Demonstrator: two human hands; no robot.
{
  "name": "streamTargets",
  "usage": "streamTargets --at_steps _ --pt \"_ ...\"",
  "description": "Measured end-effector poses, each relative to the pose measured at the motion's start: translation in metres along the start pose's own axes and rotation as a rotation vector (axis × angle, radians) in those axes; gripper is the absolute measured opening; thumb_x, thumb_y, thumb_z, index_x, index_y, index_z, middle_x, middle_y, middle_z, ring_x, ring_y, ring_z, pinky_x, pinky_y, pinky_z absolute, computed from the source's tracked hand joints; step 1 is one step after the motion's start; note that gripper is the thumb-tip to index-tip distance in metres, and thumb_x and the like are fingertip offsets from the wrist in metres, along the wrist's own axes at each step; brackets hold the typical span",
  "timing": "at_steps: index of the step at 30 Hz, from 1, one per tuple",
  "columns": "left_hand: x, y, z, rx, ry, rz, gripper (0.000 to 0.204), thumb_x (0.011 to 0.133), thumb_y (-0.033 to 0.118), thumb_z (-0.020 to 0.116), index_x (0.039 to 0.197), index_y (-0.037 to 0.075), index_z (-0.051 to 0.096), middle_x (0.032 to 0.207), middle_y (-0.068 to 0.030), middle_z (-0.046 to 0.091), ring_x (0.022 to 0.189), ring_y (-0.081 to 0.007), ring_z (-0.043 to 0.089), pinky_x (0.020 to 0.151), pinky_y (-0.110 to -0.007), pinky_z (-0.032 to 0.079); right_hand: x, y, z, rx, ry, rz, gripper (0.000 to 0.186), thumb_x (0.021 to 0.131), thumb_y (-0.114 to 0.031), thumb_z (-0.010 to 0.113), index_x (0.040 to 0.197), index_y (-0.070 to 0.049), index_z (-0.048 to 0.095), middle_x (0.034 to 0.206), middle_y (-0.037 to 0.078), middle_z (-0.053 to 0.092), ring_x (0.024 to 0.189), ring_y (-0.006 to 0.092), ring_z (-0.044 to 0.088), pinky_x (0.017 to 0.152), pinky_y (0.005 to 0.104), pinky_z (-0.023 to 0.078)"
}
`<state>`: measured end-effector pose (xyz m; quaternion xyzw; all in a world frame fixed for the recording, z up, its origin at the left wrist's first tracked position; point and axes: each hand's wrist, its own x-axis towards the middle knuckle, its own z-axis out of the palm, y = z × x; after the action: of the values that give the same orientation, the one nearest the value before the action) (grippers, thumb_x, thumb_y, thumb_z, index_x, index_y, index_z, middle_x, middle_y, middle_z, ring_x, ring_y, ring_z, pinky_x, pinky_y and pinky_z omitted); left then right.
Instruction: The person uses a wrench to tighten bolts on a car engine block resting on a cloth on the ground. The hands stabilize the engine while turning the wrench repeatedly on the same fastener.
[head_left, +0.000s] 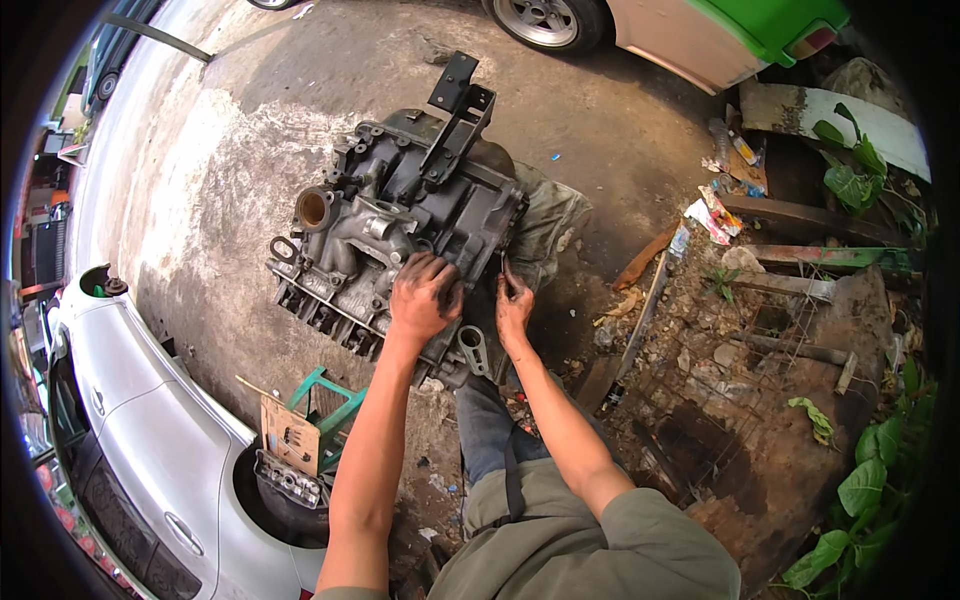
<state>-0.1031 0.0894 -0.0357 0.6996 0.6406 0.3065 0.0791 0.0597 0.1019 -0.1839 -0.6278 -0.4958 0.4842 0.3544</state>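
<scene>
A dirty grey engine (455,215) lies on its side in front of me. Its cast manifold (345,240), with a round brownish opening, faces my left side, and a black bracket (462,110) rises at its far end. On the near part of the engine my left hand (427,297) rests closed, fingers curled under and whatever they grip hidden. My right hand (514,303) is pinched at the engine's right side, by a small thin dark piece too small to name. A light metal arm with a ring end (472,345) shows between my wrists.
A silver car (160,420) stands at the left; beside it are a green frame (335,410) and a piece of cardboard (290,435). Crumpled cloth (550,220) lies under the engine's right. Planks (800,215), litter and leafy plants (865,485) fill the right. A wheel (545,20) is beyond.
</scene>
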Motion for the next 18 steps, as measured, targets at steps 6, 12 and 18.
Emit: streamTargets --at_steps 6,12,18 --pt "-0.001 0.0 0.0 -0.002 -0.03 -0.03 0.017 0.07 0.011 0.072 0.084 0.005 0.064 0.083 -0.0136 0.062 0.089 -0.037 0.063 0.092 -0.046 0.052 -0.003 0.015 0.006 -0.037 -0.043 -0.005 0.033 0.1 -0.009 0.06 0.133 -0.005 0.064 0.085 0.012 0.059 0.075 0.0167 0.053 0.071 0.0333 0.046" --pt "0.0 0.001 -0.001 0.025 -0.031 -0.026 0.017 0.07 0.011 0.072 0.084 0.005 0.064 0.084 -0.0138 0.062 0.091 -0.0372 0.063 0.092 -0.046 0.052 -0.005 0.014 0.005 -0.216 -0.074 -0.246 0.028 0.097 -0.003 0.057 0.124 0.001 0.063 0.092 0.019 0.064 0.078 0.0368 0.061 0.073 0.0402 0.049" --pt "0.0 0.001 -0.001 0.011 -0.032 -0.024 0.016 0.07 0.011 0.072 0.082 0.004 0.064 0.085 -0.0135 0.062 0.092 -0.0376 0.063 0.091 -0.046 0.052 -0.001 -0.007 -0.007 -0.155 -0.261 0.017 0.033 0.1 -0.007 0.055 0.133 -0.004 0.059 0.091 0.018 0.066 0.08 0.033 0.064 0.071 0.0416 0.049"
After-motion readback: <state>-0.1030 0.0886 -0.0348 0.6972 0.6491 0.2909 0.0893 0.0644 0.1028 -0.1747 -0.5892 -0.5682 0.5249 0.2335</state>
